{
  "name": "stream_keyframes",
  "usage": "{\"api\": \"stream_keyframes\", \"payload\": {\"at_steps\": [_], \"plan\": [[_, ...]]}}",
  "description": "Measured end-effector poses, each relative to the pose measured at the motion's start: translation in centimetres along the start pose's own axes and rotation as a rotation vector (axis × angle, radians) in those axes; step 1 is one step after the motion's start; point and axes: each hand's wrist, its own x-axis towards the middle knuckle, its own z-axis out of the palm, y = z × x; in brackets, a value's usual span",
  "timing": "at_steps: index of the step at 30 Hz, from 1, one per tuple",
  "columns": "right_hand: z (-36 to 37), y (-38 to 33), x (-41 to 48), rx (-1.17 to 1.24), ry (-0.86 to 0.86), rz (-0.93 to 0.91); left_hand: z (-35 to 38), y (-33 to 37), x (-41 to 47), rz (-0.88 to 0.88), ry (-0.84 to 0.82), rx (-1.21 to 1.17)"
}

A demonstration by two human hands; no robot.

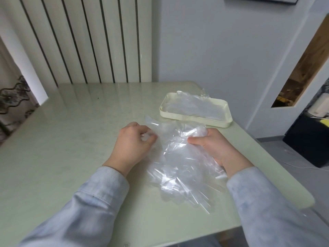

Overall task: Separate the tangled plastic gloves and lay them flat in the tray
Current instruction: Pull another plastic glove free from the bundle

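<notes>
A tangle of clear plastic gloves [179, 166] lies on the pale green table between my two hands. My left hand [132, 146] pinches a crumpled bit of the plastic at the tangle's left edge. My right hand [216, 147] grips the right side of the same tangle, thumb pressed over the film. A cream tray [193, 120] sits beyond my hands at the right, with clear gloves [194, 105] spread in it; some of that film sticks up over the far rim.
The table [80, 139] stretches wide to the left. Its right edge runs close past my right arm. A white slatted wall panel [92, 40] stands behind the table, and a dark box [309, 139] sits on the floor at right.
</notes>
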Motion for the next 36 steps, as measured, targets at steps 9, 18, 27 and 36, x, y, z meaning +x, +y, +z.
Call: {"api": "stream_keyframes", "payload": {"at_steps": [9,18,27,36], "plan": [[0.1,-0.3,-0.2,0.012,-0.013,0.007,-1.2,2.7,0.0,-0.238,0.027,-0.819],[-0.1,-0.2,0.0,0.039,-0.041,-0.002,-3.0,4.7,-0.6,-0.292,-0.322,-1.281],[-0.2,-0.4,0.0,-0.002,-0.057,-0.018,-0.7,4.2,-1.9,-0.402,-0.660,-1.148],[0.3,-0.4,0.4,0.018,-0.057,0.011,1.1,3.9,-1.6,-0.492,-0.525,-0.680]]}}
